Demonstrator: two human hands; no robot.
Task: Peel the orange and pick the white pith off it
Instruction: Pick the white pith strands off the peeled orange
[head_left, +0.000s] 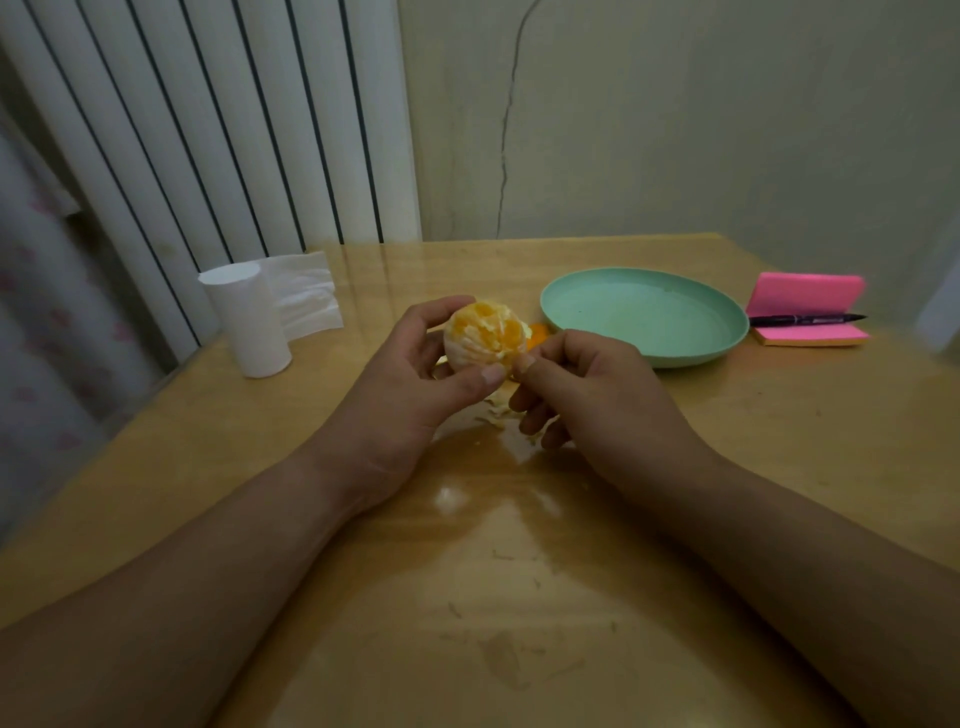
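A peeled orange (485, 335), with patches of white pith over its segments, is held above the table's middle. My left hand (415, 374) grips it from the left, fingers over the top and thumb underneath. My right hand (582, 384) meets it at the lower right, thumb and forefinger pinching at the pith there. Scraps of pith (501, 410) lie on the table beneath my hands. A piece of orange peel (537, 332) shows just behind the fruit.
A pale green plate (644, 314) sits to the back right. Further right lie pink sticky notes (808, 312) with a black pen (808, 319) across them. A white paper roll (249, 319) stands at the back left, its loose sheet trailing behind. The wooden table (467, 597) is glossy.
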